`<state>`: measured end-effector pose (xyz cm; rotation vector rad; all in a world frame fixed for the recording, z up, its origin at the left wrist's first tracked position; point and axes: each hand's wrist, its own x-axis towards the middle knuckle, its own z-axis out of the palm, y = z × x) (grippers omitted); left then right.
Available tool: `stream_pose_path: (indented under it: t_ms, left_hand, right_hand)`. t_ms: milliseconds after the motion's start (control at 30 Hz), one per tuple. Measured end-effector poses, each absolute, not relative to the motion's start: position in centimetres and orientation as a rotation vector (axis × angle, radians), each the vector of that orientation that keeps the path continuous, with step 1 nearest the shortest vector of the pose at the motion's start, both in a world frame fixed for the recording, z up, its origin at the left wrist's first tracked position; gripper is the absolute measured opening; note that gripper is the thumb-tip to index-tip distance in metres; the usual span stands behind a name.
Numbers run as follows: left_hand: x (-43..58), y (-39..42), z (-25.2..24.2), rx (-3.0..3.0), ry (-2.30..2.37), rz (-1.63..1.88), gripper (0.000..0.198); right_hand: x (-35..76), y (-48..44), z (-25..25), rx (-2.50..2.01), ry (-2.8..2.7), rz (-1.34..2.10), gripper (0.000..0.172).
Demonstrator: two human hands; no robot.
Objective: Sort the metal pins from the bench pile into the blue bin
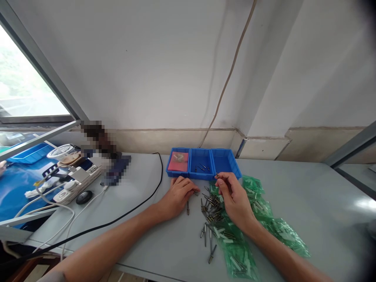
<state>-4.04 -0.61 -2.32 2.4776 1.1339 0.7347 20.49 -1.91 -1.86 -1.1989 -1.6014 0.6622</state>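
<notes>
My left hand [180, 194] rests on the table with its fingers bent and closed on a small metal pin at the fingertips. Thumb and forefinger of my right hand [233, 196] pinch another small metal pin [216, 176], raised by the front of the blue bins; most of it is hidden. Between the hands lies a loose heap of metal pins with collars [213, 207]. A single pin [188, 208] lies beside my left hand. Below and right of my right hand spread green plastic packets [242, 252] holding pins and white pieces.
Three joined blue bins [226, 158] stand near the wall: a red card with a small bag is in the left one, a few pins in the middle. At left are a black cable [141, 203], a power strip [78, 184], and a black mouse [84, 197].
</notes>
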Motion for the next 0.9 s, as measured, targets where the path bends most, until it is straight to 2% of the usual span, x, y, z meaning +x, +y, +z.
stream_pose_path:
  t_ms: [300,633,733,900]
  left_hand:
    - [-4.2,-0.4,-2.6,2.449,1.137,0.716,0.019]
    - [-4.2,-0.2,-2.7,2.451,1.131,0.705,0.017]
    - [-4.3,-0.2,-2.8,2.457,1.135,0.704,0.016]
    - [-4.2,-0.2,-2.7,2.452,1.139,0.707,0.015]
  right_hand:
    - [20.5,-2.2,-1.3,-1.176,-1.533,0.674,0.025]
    - [19.9,-1.9,-0.4,-1.047,-1.387,1.064,0.037]
    - [20.0,-2.0,-0.5,-1.079,-1.395,1.003,0.034]
    - [20.2,-2.6,-0.7,-1.212,-1.570,0.667,0.018]
